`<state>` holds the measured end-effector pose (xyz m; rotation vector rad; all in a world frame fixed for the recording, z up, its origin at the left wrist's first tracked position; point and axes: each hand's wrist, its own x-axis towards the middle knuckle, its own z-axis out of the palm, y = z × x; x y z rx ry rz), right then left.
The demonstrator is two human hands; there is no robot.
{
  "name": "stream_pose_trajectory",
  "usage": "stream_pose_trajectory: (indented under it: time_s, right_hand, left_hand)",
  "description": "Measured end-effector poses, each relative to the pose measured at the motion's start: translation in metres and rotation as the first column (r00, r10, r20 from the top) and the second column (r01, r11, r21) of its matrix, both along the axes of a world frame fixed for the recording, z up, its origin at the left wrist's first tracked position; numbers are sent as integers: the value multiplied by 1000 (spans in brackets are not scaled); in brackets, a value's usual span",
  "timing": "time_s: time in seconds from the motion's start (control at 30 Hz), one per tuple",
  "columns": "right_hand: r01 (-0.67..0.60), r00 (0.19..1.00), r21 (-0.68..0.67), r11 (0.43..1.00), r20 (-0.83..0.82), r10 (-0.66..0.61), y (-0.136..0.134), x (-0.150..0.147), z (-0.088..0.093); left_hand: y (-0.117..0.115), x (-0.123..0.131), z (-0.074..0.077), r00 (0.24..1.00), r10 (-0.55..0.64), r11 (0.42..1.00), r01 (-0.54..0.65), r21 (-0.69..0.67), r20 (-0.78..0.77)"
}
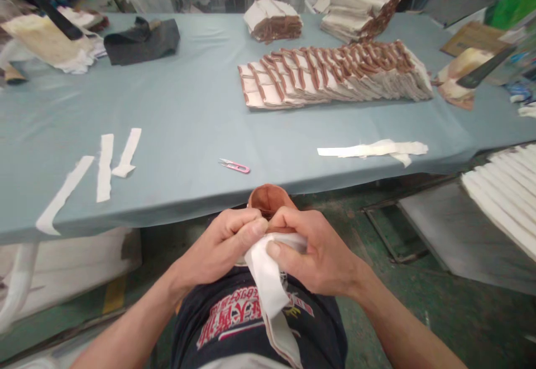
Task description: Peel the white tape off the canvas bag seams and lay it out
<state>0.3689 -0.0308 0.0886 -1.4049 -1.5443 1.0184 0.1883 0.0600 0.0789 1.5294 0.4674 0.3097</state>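
My left hand (pixel 234 238) is closed in a pinch at the edge of a brown leather-like piece (pixel 270 197), which curves up into a loop just in front of the table. Against the same edge, my right hand (pixel 314 249) presses its thumb onto a white fabric strip (pixel 268 282). Both hands meet close together over my lap. The strip's tail hangs down over a dark apron (pixel 234 313) with red and white lettering. What lies between the fingertips is partly hidden.
Pink-handled thread snips (pixel 235 166) lie near the edge of the blue-green table (pixel 180 112). Several white strips (pixel 105 168) rest at left, more strips (pixel 372 149) at right. A long row of stacked brown-and-white pieces (pixel 335 76) spans the back; a dark folded piece (pixel 142 42) sits left.
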Motion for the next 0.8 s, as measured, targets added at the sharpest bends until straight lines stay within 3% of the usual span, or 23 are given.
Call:
stream_pose_trajectory:
  time_s: [0.07, 0.17, 0.53, 0.67, 0.8]
  right_hand:
    - [-37, 989, -70, 997, -143, 27, 2, 2, 0]
    - [-62, 952, -119, 991, -304, 23, 5, 3, 0]
    - [-135, 899, -298, 945, -438, -9, 9, 7, 0]
    - [-91, 941, -274, 957, -337, -7, 7, 7, -1]
    - [28, 1000, -27, 999, 12, -28, 7, 7, -5]
  left_hand:
    - [-3, 2, -9, 997, 44, 987, -34, -156, 57]
    - [-8, 4, -15, 993, 73, 977, -51, -209, 96]
    - [-8, 7, -4, 991, 108, 994, -109, 8, 73]
    - [-9, 7, -6, 987, 155, 987, -157, 39, 48]
    - [-10, 11, -7, 985, 170, 985, -169, -24, 33]
